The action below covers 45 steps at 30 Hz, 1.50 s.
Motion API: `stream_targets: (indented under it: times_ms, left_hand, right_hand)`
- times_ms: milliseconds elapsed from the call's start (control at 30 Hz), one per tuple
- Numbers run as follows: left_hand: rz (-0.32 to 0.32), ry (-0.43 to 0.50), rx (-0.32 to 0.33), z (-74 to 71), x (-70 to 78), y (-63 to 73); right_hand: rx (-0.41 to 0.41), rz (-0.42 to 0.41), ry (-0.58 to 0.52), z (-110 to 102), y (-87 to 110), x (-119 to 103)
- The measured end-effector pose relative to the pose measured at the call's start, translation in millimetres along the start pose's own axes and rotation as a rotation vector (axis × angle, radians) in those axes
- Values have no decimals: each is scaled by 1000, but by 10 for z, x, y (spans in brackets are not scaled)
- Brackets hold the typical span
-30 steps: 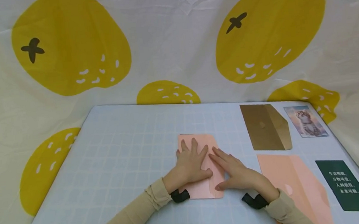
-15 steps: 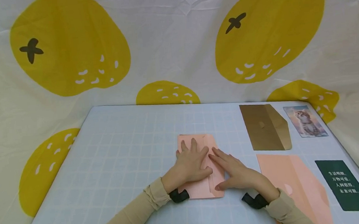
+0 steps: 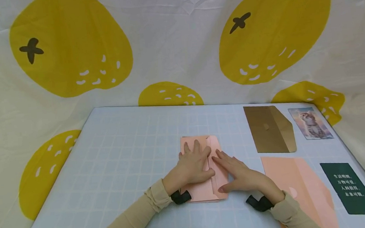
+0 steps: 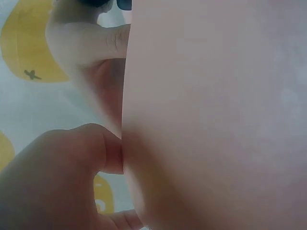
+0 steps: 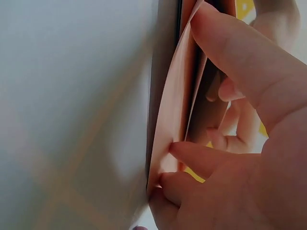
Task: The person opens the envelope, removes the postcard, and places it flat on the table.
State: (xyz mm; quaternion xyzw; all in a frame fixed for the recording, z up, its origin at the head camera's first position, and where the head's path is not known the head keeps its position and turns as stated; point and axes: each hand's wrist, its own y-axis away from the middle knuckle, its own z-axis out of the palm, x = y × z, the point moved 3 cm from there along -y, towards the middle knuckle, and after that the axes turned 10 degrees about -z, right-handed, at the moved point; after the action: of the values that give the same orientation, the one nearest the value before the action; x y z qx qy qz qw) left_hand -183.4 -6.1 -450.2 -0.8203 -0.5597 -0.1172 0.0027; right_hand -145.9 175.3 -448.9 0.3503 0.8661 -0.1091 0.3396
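A pink envelope (image 3: 202, 194) lies on the table under both hands, its flap strip (image 3: 221, 194) folded over along the right side. My left hand (image 3: 191, 167) rests on the envelope's body with fingers spread and the thumb near the strip's inner edge. At the right side, my right hand (image 3: 244, 176) touches the flap with fairly straight fingers and thumb. The right wrist view shows the thumb and fingertips against the pink paper (image 5: 165, 112), with a dark gap between layers. Pink paper (image 4: 216, 96) fills most of the left wrist view.
A second pink envelope (image 3: 282, 174) lies partly under the right forearm. Behind it is a brown-gold envelope (image 3: 262, 132). A kitten picture card (image 3: 312, 124) and a dark green card with white writing (image 3: 350, 188) lie along the right edge of the pale gridded table (image 3: 124, 151).
My left hand has slid very slightly left on the envelope. A dark line between the body and the flap strip now shows more clearly. The right hand has stayed put.
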Motion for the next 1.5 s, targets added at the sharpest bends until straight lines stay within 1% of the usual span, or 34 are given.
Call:
stream_targets:
  times_ms: [133, 333, 433, 567, 667, 767, 900, 1000, 1100, 1200, 1300, 1500]
  left_hand:
    - [7, 8, 7, 1, -5, -6]
    - [22, 37, 20, -5, 7, -11]
    - [16, 43, 15, -10, 12, -1]
    - [7, 48, 18, -4, 18, 6]
    - [5, 52, 26, 1, 18, 6]
    - [2, 54, 30, 1, 12, 2]
    - [-4, 56, 18, -2, 4, 2]
    - [-5, 52, 7, -11, -2, 8]
    - [1, 47, 1, -20, -8, 13]
    - [8, 48, -4, -20, -13, 16]
    - [11, 56, -6, -15, -11, 17]
    - [3, 39, -1, -17, -10, 13]
  right_hand:
    - [8, 12, -1, 2, -4, -16]
    - [34, 80, 36, 64, -37, -71]
    - [34, 93, 101, 128, -66, -110]
    - [38, 97, 226, 180, -104, -178]
    - [55, 106, 264, 189, -128, -212]
    - [64, 122, 257, 186, -149, -227]
    - [53, 135, 238, 181, -156, -224]
    - [42, 122, 201, 163, -153, -198]
    - [47, 97, 150, 126, -140, -183]
    - [50, 80, 121, 99, -126, -172]
    - [39, 76, 130, 100, -122, -162]
    - [28, 47, 192, 92, -120, -130]
